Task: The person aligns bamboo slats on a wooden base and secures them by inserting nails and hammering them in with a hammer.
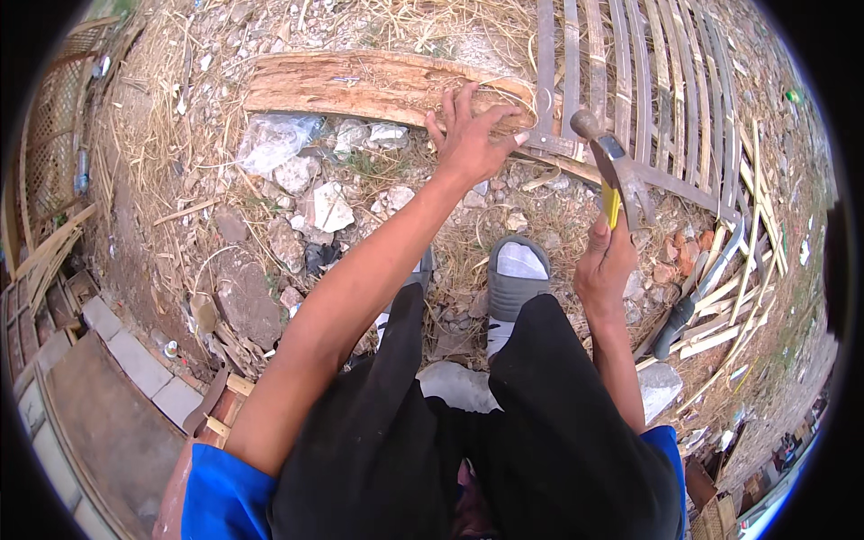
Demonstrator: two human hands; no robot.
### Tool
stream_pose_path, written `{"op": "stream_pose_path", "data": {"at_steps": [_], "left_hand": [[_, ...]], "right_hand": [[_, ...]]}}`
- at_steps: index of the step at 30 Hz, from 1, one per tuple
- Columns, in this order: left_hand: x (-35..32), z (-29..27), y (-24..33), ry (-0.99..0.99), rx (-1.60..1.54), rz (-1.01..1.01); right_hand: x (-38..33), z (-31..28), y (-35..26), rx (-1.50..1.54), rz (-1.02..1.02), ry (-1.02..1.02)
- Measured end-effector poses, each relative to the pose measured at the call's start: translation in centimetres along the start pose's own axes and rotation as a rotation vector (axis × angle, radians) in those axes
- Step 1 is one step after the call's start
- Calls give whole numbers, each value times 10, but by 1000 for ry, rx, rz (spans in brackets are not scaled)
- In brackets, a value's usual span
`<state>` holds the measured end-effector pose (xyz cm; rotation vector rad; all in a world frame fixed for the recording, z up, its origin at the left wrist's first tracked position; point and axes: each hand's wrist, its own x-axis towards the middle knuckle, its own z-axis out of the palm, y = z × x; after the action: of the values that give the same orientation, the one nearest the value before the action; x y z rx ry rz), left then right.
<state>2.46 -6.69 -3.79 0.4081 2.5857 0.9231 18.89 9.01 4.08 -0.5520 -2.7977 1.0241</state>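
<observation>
My right hand (605, 270) is wrapped round the yellow handle of a claw hammer (616, 162). The hammer's rounded face points up and left, close to the corner of a slatted wooden panel (643, 90). My left hand (475, 135) lies spread over the right end of a rough, split wooden board (351, 85), fingers apart. Its thumb and forefinger reach toward the panel's end strip, with a gap between their tips. Board and panel meet just right of these fingertips. No nail can be made out there.
A long-bladed knife with a dark handle (673, 328) lies at the right among loose wood strips (720, 337). Stones (331, 207) and a clear plastic bag (274, 144) lie below the board. My feet, in grey sandals (517, 292), stand on rubble. Boards and blocks (148, 369) are at lower left.
</observation>
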Motion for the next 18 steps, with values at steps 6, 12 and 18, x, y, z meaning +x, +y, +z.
{"op": "stream_pose_path", "data": {"at_steps": [6, 12, 18], "left_hand": [[0, 7, -7, -20, 41, 7], [1, 6, 0, 9, 12, 32], [-4, 7, -5, -32, 38, -12]], "right_hand": [[5, 13, 9, -166, 86, -175], [1, -3, -3, 51, -97, 8], [-2, 6, 5, -99, 117, -111]]}}
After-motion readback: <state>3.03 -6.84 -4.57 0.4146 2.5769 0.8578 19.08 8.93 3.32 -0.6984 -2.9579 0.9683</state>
